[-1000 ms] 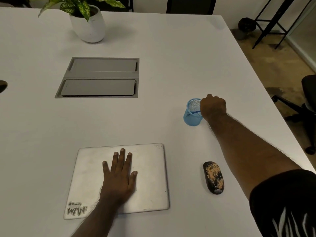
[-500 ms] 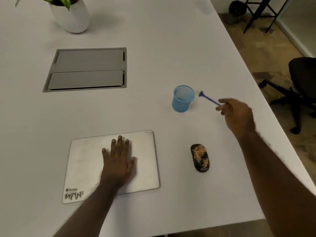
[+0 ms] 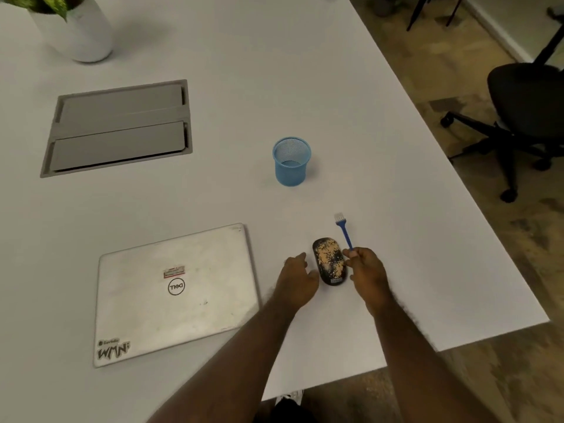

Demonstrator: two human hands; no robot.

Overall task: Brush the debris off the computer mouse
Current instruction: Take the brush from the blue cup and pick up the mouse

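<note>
Head view: black oval computer mouse (image 3: 330,261) speckled with tan debris, on white tabletop (image 3: 351,117) between both hands. Right hand (image 3: 367,271) pinches a small blue-handled brush (image 3: 344,230), bristles up. Left hand (image 3: 297,277) loosely open beside the mouse. Risk: unsteadied mouse may skid; debris scatters. Change: left hand was on the silver laptop (image 3: 174,294).

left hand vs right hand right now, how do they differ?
The right hand pinches the small blue brush with white bristles; the left hand holds nothing. The right hand is curled shut on the handle; the left hand is loosely open. The left hand sits at the left side of the debris-covered black computer mouse, the right hand at its right. Both hang close to the mouse on the white table.
</note>
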